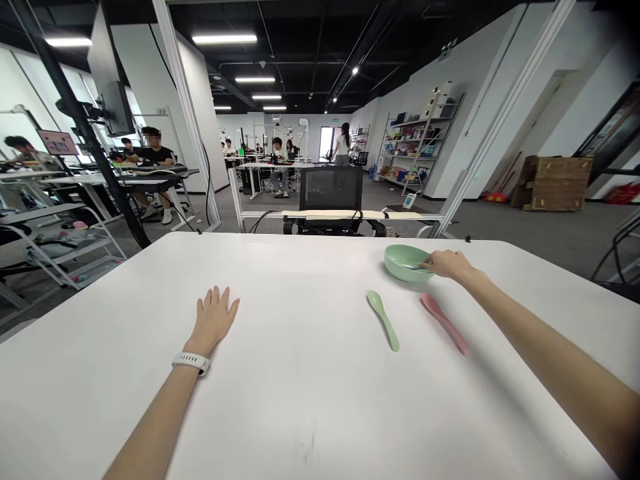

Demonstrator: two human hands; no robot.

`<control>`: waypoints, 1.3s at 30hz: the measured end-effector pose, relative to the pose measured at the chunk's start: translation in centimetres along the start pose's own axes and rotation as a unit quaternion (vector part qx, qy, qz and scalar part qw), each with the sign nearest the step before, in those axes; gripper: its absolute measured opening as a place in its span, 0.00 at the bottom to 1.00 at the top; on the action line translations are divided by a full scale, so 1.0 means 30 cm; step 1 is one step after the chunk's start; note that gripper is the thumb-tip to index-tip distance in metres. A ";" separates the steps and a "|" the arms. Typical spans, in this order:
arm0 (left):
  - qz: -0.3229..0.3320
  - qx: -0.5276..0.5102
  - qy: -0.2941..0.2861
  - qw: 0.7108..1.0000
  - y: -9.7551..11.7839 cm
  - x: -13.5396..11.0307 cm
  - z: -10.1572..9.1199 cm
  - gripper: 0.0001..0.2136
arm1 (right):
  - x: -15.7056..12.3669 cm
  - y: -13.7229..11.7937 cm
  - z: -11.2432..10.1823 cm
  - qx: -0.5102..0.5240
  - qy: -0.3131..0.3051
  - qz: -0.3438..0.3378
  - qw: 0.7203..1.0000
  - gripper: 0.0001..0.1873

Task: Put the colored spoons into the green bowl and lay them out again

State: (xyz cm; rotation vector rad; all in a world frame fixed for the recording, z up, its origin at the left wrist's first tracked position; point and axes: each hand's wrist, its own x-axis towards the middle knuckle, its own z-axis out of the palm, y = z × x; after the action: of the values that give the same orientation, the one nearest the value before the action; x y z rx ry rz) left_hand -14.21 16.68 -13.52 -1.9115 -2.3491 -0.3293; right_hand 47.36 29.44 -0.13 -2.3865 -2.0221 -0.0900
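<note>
My left hand (214,319) lies flat on the white table (300,400) with its fingers spread, holding nothing; a white watch sits on that wrist. My right hand (449,264) reaches to the far right and its fingers pinch the right rim of a pale green bowl (404,261). Something thin and bluish shows inside the bowl by my fingertips, too small to name. A green spoon (383,319) lies on the table in front of the bowl. A pink spoon (444,323) lies to its right, just beside my right forearm.
A black office chair (331,193) stands behind the table's far edge. Other people sit at desks at the left and in the middle distance. Shelves (417,147) line the right wall; a wooden crate (553,183) stands further right. A metal rack (55,247) is at the left.
</note>
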 end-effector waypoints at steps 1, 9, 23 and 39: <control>0.000 -0.006 0.002 1.000 -0.001 0.000 0.001 0.34 | 0.001 -0.008 -0.001 -0.001 -0.005 0.001 1.000 0.12; -0.008 -0.015 -0.009 1.000 0.008 -0.004 -0.013 0.34 | -0.033 -0.043 -0.025 0.028 0.020 -0.012 0.999 0.09; -0.006 0.007 -0.002 1.000 0.025 -0.016 -0.019 0.34 | -0.420 -0.162 0.114 0.289 0.147 -0.079 0.943 0.20; -0.258 -0.727 0.044 0.635 0.063 0.038 -0.211 0.13 | -0.586 -0.312 0.298 0.316 -0.007 -0.046 0.947 0.16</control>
State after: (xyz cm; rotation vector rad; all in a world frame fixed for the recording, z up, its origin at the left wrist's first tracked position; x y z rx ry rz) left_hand -13.00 16.69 -6.91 -1.0110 -2.5155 -2.9501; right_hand 35.58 14.10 -10.21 -1.8913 -1.7948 0.4996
